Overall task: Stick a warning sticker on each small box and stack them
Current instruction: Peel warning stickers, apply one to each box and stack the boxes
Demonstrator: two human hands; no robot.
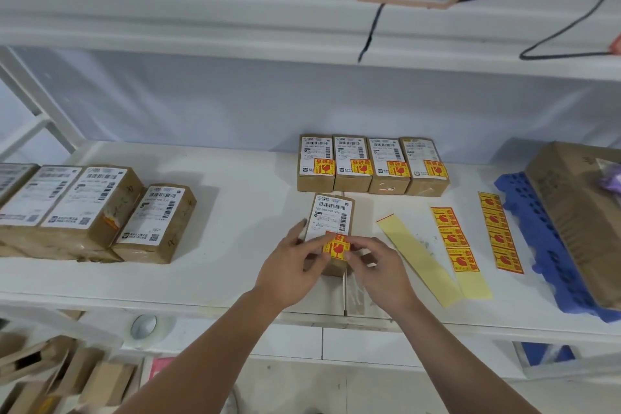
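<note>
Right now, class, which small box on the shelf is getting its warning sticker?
The lone box in front of the row of four stickered boxes; both hands press a yellow sticker onto it.

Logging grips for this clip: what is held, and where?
Both hands, left and right, pinch the sticker by its side edges, onto the box.

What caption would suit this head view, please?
Both hands press a warning sticker onto a small box before four labelled boxes.

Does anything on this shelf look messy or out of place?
Mostly tidy. The rightmost brown cardboard box in the back row of four sits slightly turned against its neighbours. An empty pale yellow backing strip lies slanted beside the yellow-and-red sticker strips.
</note>
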